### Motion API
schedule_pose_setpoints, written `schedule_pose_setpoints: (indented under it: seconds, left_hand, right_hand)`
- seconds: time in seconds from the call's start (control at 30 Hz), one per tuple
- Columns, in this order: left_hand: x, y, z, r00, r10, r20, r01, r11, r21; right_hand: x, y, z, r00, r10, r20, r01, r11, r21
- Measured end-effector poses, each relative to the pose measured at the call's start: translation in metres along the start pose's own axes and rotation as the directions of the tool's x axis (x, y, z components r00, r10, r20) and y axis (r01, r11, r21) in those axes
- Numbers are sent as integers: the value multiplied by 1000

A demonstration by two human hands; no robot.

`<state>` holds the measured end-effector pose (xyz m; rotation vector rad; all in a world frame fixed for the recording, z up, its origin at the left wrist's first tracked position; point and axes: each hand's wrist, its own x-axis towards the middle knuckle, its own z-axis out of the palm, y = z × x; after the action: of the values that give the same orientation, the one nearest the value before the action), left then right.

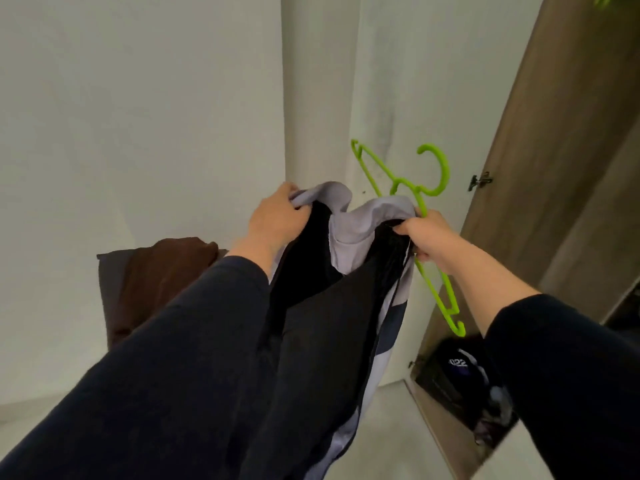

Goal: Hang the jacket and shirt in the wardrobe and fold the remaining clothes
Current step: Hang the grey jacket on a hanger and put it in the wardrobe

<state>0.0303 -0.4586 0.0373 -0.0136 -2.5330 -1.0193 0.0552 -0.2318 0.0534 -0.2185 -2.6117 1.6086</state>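
Note:
I hold up a jacket (349,233), grey outside and black inside, in front of a white wall. My left hand (277,220) grips one side of its collar. My right hand (429,237) grips the other side together with a lime-green plastic hanger (429,188). The hanger sits tilted, its hook up by the collar and one arm pointing down past my wrist. The jacket hangs open between my hands and drops below the frame. The open wardrobe door (554,150) stands at the right.
A brown garment (162,271) lies on a dark surface at the left, against the wall. Dark clothes (460,368) are piled in the wardrobe's bottom at the lower right. Another green hanger (602,0) shows at the top right edge.

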Motion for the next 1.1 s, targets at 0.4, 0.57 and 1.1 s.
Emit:
schedule_pose_setpoints:
  seconds: [0.4, 0.57, 1.1]
  left_hand:
    - [8, 139, 129, 986, 108, 130, -89, 986, -144]
    - [18, 194, 150, 984, 162, 77, -154, 983, -100]
    - [61, 280, 159, 972, 234, -12, -234, 963, -131]
  right_hand:
    - [-12, 95, -132, 979, 153, -135, -167, 981, -96]
    - [-15, 112, -178, 982, 133, -137, -135, 991, -5]
    - [-33, 82, -240, 968, -52, -245, 50, 999, -15]
